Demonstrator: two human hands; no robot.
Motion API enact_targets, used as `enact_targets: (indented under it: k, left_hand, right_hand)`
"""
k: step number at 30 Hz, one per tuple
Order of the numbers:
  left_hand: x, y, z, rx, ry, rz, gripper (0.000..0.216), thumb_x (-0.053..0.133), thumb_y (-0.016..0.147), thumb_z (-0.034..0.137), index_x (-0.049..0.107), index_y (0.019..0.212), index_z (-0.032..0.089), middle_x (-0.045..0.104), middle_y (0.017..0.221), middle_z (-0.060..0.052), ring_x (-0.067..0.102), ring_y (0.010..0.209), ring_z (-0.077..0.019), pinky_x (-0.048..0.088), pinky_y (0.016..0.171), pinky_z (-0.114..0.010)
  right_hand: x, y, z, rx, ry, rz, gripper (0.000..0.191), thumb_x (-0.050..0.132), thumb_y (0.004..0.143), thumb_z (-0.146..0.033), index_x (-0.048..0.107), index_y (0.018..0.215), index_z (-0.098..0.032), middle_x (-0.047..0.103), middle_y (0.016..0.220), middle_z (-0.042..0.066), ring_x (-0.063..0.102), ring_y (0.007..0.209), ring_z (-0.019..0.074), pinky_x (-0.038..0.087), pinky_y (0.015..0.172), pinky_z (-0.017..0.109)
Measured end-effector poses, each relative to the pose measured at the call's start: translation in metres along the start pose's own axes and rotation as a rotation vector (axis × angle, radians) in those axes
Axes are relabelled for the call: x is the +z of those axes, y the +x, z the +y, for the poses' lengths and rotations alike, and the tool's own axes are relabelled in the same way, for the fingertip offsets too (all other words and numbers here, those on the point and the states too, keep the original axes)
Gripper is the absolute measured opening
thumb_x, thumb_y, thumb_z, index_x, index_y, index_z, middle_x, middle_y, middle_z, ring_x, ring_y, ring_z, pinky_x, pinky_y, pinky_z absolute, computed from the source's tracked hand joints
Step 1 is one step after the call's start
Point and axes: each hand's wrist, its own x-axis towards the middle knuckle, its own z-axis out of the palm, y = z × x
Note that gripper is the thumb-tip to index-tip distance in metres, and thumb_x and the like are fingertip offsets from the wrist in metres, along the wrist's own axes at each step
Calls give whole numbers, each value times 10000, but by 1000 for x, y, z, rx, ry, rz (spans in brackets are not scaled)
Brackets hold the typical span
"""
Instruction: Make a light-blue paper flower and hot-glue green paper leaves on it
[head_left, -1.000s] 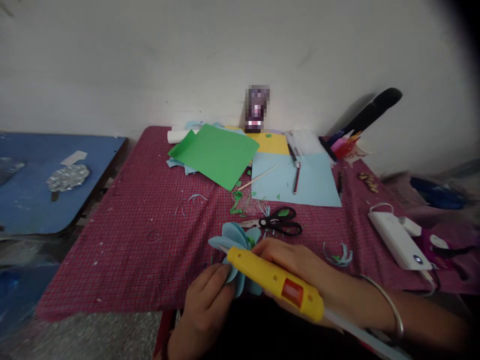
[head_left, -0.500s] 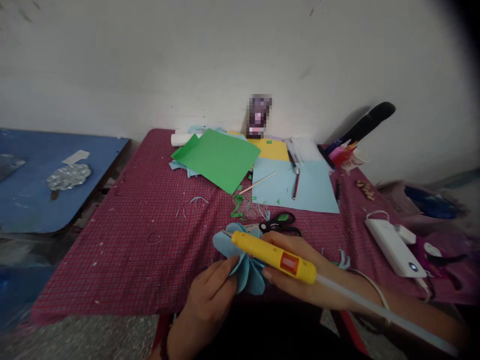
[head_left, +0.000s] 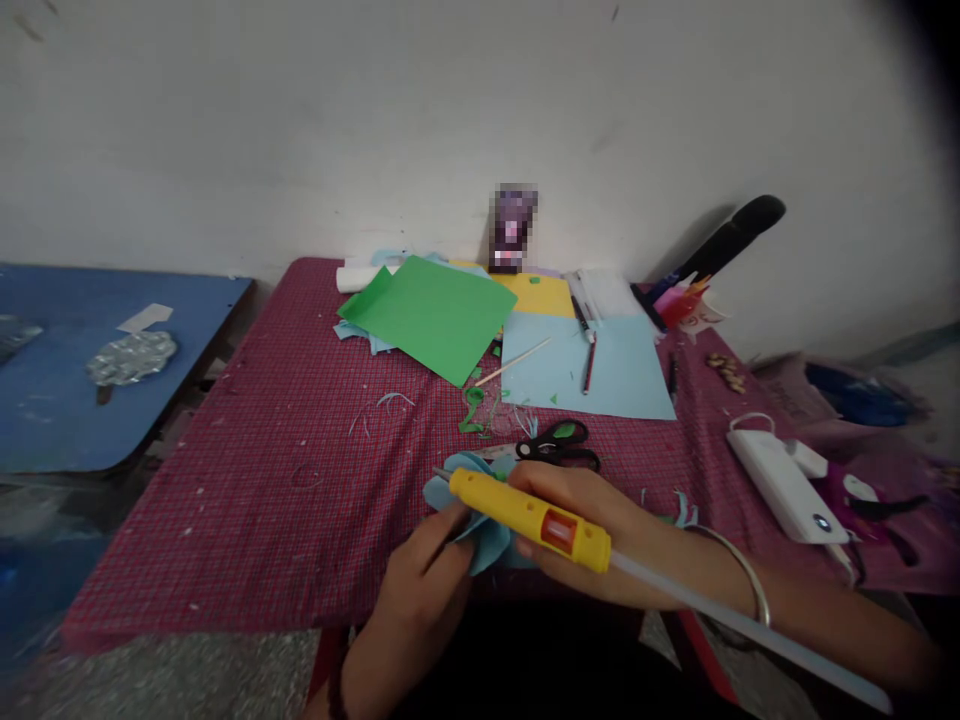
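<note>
A yellow glue gun with a long whitish glue stick out of its back lies along my right hand, which is closed around it. Its metal tip is over a light blue paper flower with rounded petals. My left hand pinches the flower from the left, fingers among the petals. The gun hides part of the flower and some of my right fingers. Just beyond the flower, black-handled scissors lie on the tablecloth, their blades partly behind it.
Green paper, blue paper and yellow paper cover the table's far part. A thin stick, pencil and green scraps lie nearby. At right are a white power bank and pen holder. A blue table stands left.
The glue gun and right hand have shifted slightly left. The flower has turned a little, and my left fingers have moved up along its petals. The whole view has shifted slightly.
</note>
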Motion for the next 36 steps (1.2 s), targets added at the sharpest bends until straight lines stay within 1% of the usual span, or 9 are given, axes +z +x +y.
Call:
enact_targets:
  k: [4,8,12,16,22,25,28,30,36]
  left_hand:
    - [-1,6,3,-59,-58,1,279,542,889,65,622,1134,169,669,1126,-101,648,1080,-187,560,945,-285]
    - [0,10,5,-22,-72,51,310,612,863,89,633,1161,173,697,1032,-92,678,974,-184,589,856,-279]
    - [1,10,4,65,-56,85,301,602,851,26,657,1121,147,728,1022,-96,691,991,-193,592,871,-301]
    - [-1,10,0,98,-30,83,298,580,875,47,661,1133,171,736,1061,-90,702,996,-199,606,849,-315]
    - [-2,12,-3,103,-94,61,285,591,871,50,654,1122,170,732,1022,-99,702,975,-198,599,837,-312]
    - [-1,15,0,42,-126,64,234,571,886,64,662,1067,180,725,959,-88,698,925,-177,595,804,-283]
    - [0,17,4,-80,-152,85,167,598,864,64,662,968,177,711,879,-61,686,847,-147,587,772,-246]
    - [-2,18,4,-140,-167,116,143,616,841,60,655,909,180,706,878,-52,682,832,-139,583,761,-237]
    - [-7,24,-3,-200,-276,155,132,604,812,54,632,806,183,705,875,-53,694,799,-146,575,685,-241]
  right_hand:
    - [3,0,7,-75,-39,-17,128,579,810,-222,493,905,-213,542,780,-19,472,617,118,351,534,253]
    - [5,-1,12,-165,-35,-27,149,572,815,-248,478,926,-214,560,791,-9,481,626,124,347,536,258]
    - [1,-3,7,-107,-22,-43,95,550,835,-235,500,907,-197,550,756,-23,463,602,104,346,534,236]
    - [0,-4,5,-49,4,-30,80,548,849,-252,514,890,-191,548,715,-33,458,565,94,330,505,223]
    - [4,-3,13,-130,-14,-47,88,558,831,-229,505,891,-193,562,757,-19,474,608,104,348,541,232]
    - [2,-2,13,-146,-13,-73,101,567,812,-224,507,888,-194,548,770,-21,480,627,109,355,556,237]
    - [0,-2,9,-148,41,-59,100,571,816,-231,520,893,-193,552,771,-23,488,627,106,370,559,231]
    - [-4,-3,6,-108,96,-10,112,574,815,-233,536,910,-188,566,778,-15,500,636,111,392,561,229]
    - [-19,-14,9,13,177,112,153,608,837,-246,563,977,-203,620,829,13,570,687,150,463,594,272]
